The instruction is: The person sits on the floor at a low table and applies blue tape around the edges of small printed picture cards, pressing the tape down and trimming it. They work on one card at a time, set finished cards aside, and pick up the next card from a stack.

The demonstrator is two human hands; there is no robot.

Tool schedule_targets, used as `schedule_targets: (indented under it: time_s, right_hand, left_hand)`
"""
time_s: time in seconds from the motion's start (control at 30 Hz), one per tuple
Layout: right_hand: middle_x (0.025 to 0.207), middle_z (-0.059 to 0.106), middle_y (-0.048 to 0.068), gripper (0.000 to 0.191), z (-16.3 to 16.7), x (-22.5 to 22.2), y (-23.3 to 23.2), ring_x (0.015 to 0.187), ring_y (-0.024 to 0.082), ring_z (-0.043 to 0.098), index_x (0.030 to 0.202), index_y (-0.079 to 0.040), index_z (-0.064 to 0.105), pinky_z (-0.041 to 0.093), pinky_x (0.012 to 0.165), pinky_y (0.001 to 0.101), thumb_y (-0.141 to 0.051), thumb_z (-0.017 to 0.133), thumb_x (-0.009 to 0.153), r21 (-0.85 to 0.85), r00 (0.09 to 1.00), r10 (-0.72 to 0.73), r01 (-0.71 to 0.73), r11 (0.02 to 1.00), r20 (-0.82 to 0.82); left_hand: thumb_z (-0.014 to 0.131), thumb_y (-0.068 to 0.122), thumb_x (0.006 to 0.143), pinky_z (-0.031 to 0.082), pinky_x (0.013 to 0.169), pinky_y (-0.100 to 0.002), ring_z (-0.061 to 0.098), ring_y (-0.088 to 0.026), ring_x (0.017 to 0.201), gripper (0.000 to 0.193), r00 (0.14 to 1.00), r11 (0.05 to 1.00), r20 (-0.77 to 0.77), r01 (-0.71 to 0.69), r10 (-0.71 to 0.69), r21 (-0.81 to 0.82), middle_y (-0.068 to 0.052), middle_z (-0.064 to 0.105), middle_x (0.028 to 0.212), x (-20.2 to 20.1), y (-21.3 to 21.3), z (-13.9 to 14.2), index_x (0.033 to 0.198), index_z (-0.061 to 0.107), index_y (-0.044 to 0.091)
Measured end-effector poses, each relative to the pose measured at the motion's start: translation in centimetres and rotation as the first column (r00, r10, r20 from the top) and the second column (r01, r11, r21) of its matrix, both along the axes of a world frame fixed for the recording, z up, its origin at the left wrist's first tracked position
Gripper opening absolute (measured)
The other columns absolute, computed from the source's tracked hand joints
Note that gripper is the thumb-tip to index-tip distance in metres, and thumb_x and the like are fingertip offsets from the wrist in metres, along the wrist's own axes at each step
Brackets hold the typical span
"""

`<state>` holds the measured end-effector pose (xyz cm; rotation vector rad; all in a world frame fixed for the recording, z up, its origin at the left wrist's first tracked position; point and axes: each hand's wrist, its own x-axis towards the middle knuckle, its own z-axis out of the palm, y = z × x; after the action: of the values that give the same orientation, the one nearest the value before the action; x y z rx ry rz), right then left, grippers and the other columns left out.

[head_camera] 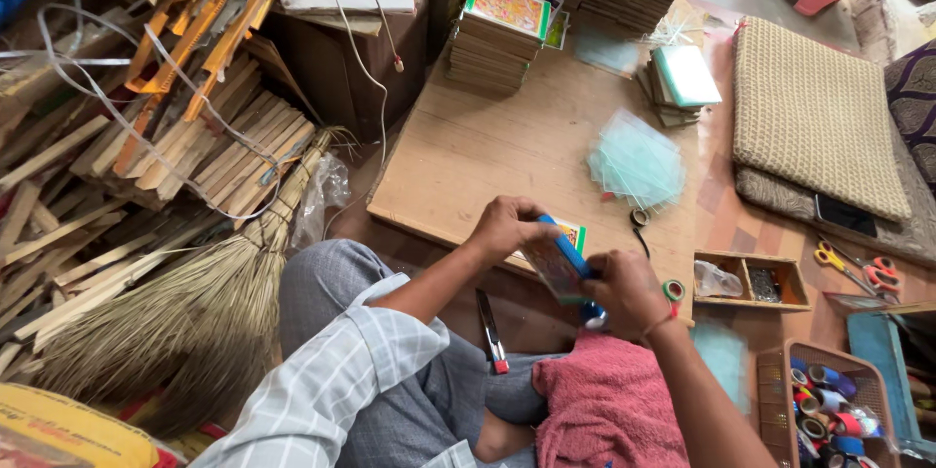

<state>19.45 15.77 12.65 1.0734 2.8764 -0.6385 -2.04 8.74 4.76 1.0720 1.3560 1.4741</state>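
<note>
Low wooden board carries a stack of pictures, glass sheets and a smaller pile. Broom lies left; basket of tape rolls and scissors right. Picture is held over the board's near edge, above a pink cloth. Left hand grips its far edge, fingers curled. Right hand pinches the near corner with blue tape.

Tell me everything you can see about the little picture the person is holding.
The small framed picture is a flat rectangle with a colourful printed face and blue tape along its edge. It is tilted over the wooden board's near edge, above a pink cloth. The left hand grips its upper end, the right hand its lower end. Finer details are blurred.
</note>
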Motion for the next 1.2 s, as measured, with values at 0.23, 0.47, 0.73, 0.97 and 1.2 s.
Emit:
schedule_targets:
  time_s: [0.23, 0.47, 0.73, 0.97, 1.2]
  right_hand:
    - [0.075, 0.071, 0.018, 0.017, -0.4, -2.5, 3.6, 0.074, 0.038, 0.070, 0.081, -0.011, 0.080, 0.055, 0.072, 0.0484, -0.027, 0.076, 0.078, 0.186, 0.985, 0.084, -0.111, 0.976, 0.148]
    - [0.073, 0.076, 0.011, 0.020, -4.2, 0.2, 3.2, 0.060, 0.018, 0.070, 0.087, 0.000, 0.079, 0.054, 0.057, 0.0330, -0.017, 0.083, 0.077, -0.445, 0.875, -0.385, 0.231, 0.865, -0.293]
    - [0.077, 0.071, 0.003, 0.012, -9.9, 2.1, 1.8, 0.061, 0.008, 0.060, 0.090, 0.001, 0.076, 0.047, 0.056, 0.0237, -0.010, 0.082, 0.087, -0.761, 0.384, -0.768, 0.213, 0.613, -0.512]
    - [0.074, 0.071, 0.003, 0.011, -11.9, 2.2, 2.7, 0.056, 0.009, 0.059, 0.086, -0.001, 0.075, 0.046, 0.052, 0.0244, -0.009, 0.081, 0.084, -0.825, 0.311, -0.819, 0.156, 0.544, -0.481]
    - [0.104, 0.076, 0.016, 0.020, -9.6, 0.5, -1.1, 0.096, 0.028, 0.073, 0.110, 0.003, 0.076, 0.055, 0.085, 0.0405, -0.010, 0.076, 0.095, 0.059, 0.613, -0.334, 0.529, 0.846, -0.716]
  left_hand:
    - [0.082, 0.011, 0.080, 0.056, 0.061, -0.027, 0.066, -0.007, 0.066, 0.013, 0.973, 0.996, 0.215, -0.090, 0.084, 0.017, -0.001, 0.073, 0.074, -0.5, 2.6, -4.3, 0.084, 0.075, 0.001]
    - [0.082, 0.011, 0.078, 0.050, 0.059, -0.024, 0.061, -0.005, 0.064, 0.013, 0.938, 0.956, 0.192, -0.295, 0.289, -0.002, -0.001, 0.072, 0.070, 0.8, 2.0, -5.5, 0.079, 0.075, 0.001]
    - [0.081, 0.013, 0.079, 0.049, 0.057, -0.025, 0.058, -0.006, 0.061, 0.015, 0.912, 0.929, 0.176, -0.359, 0.370, -0.088, -0.001, 0.069, 0.066, 1.5, 1.5, -3.3, 0.077, 0.075, 0.000]
    - [0.079, 0.012, 0.080, 0.053, 0.063, -0.025, 0.063, -0.006, 0.065, 0.013, 0.880, 0.938, 0.333, -0.344, 0.338, -0.043, 0.000, 0.072, 0.072, 1.7, 1.9, -4.1, 0.079, 0.076, 0.000]
    - [0.081, 0.011, 0.079, 0.052, 0.055, -0.026, 0.060, -0.008, 0.059, 0.016, 0.889, 0.922, 0.244, -0.380, 0.387, -0.077, -0.003, 0.069, 0.067, 1.6, 2.6, -4.8, 0.073, 0.071, -0.001]
